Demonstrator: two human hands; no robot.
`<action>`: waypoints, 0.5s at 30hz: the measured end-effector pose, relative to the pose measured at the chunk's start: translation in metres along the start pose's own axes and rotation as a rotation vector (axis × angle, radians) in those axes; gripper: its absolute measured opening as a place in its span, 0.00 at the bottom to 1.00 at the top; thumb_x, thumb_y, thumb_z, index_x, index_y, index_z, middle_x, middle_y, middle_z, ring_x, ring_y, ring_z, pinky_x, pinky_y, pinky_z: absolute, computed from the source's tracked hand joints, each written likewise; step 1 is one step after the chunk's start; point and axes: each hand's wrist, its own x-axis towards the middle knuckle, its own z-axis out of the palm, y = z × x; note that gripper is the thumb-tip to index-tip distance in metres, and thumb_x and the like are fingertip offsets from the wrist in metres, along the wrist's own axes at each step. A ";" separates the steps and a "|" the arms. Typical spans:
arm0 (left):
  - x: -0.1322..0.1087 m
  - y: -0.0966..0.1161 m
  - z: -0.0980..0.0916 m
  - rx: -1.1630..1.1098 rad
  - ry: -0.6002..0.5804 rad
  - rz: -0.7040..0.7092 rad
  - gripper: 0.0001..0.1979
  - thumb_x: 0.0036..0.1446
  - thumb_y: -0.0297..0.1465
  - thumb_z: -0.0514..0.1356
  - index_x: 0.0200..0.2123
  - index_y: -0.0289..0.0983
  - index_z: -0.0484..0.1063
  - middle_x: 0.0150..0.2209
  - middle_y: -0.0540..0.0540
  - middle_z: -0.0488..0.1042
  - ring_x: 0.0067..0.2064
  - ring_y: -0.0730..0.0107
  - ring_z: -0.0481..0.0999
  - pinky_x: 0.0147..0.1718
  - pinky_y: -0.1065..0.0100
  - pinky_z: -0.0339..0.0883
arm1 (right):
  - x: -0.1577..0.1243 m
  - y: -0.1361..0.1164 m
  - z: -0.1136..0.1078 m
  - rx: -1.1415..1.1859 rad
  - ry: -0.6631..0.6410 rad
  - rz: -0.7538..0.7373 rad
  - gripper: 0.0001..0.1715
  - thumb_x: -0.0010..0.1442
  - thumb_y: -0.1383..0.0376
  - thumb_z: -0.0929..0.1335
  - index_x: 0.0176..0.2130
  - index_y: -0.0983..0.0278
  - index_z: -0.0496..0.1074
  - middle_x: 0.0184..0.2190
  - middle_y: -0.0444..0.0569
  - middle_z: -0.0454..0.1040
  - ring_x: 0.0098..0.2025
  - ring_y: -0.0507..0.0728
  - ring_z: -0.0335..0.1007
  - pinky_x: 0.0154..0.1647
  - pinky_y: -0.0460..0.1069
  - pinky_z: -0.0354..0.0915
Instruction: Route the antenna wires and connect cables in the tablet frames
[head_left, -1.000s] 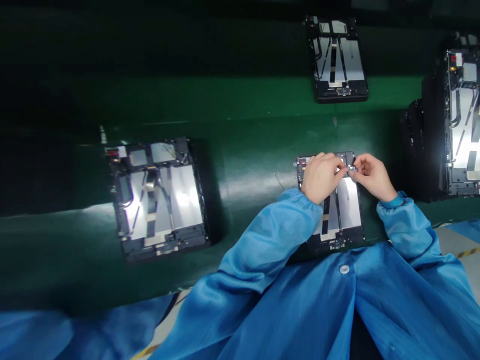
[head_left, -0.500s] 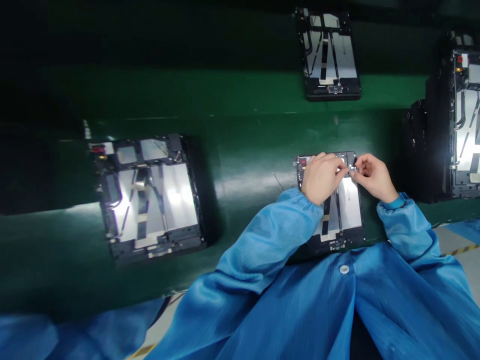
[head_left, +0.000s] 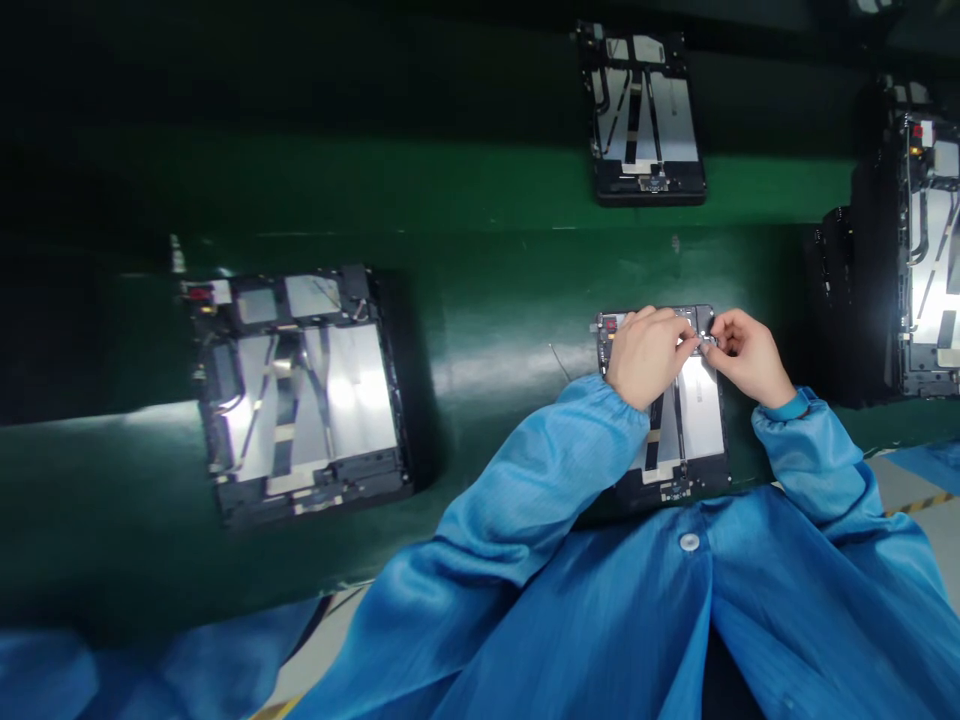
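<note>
Tablet casing [head_left: 703,415], dark ribbon cable [head_left: 652,453] inside, left grip [head_left: 645,352] beside right grip [head_left: 752,358], cannot tell whether holding anything

Wearing a glossy blue smock [head_left: 585,630] here, with loose, creased sleeves [head_left: 517,475]; showing puckered cuffs [head_left: 628,394] right behind left grip [head_left: 646,355] and right grip [head_left: 754,358], plus a smooth blue band [head_left: 790,406] by the latter; sporting a round white button [head_left: 689,542] below both.
</note>
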 end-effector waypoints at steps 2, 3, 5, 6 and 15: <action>-0.006 -0.002 -0.008 0.003 0.060 0.011 0.06 0.64 0.32 0.63 0.41 0.38 0.80 0.35 0.43 0.77 0.44 0.53 0.75 0.46 0.57 0.65 | 0.002 -0.001 0.002 -0.052 0.015 -0.017 0.11 0.48 0.65 0.72 0.32 0.60 0.68 0.28 0.40 0.66 0.28 0.50 0.62 0.31 0.48 0.61; -0.011 -0.006 -0.014 0.006 0.110 0.004 0.08 0.64 0.32 0.62 0.44 0.38 0.79 0.36 0.43 0.77 0.44 0.53 0.76 0.46 0.57 0.66 | 0.003 0.000 0.002 -0.043 0.015 -0.010 0.11 0.48 0.65 0.72 0.32 0.60 0.67 0.28 0.39 0.66 0.29 0.50 0.62 0.31 0.48 0.61; -0.029 -0.019 -0.028 0.031 0.213 -0.058 0.12 0.65 0.31 0.59 0.49 0.38 0.77 0.34 0.45 0.77 0.42 0.55 0.76 0.45 0.59 0.66 | 0.006 0.003 0.001 0.059 0.047 0.036 0.12 0.48 0.63 0.72 0.33 0.59 0.66 0.27 0.39 0.65 0.28 0.50 0.61 0.31 0.47 0.61; -0.041 -0.028 -0.035 0.059 0.233 -0.109 0.13 0.64 0.30 0.57 0.49 0.38 0.77 0.33 0.46 0.76 0.39 0.57 0.77 0.43 0.60 0.66 | 0.006 0.004 0.000 0.132 0.095 0.063 0.13 0.49 0.62 0.72 0.34 0.59 0.66 0.27 0.38 0.64 0.27 0.49 0.60 0.30 0.47 0.60; -0.140 -0.064 -0.036 0.193 0.012 -0.057 0.10 0.64 0.28 0.55 0.39 0.40 0.78 0.30 0.46 0.79 0.31 0.61 0.77 0.33 0.63 0.67 | -0.032 -0.051 0.038 -0.106 -0.388 -0.187 0.12 0.59 0.69 0.71 0.44 0.60 0.72 0.40 0.47 0.77 0.32 0.52 0.69 0.39 0.50 0.68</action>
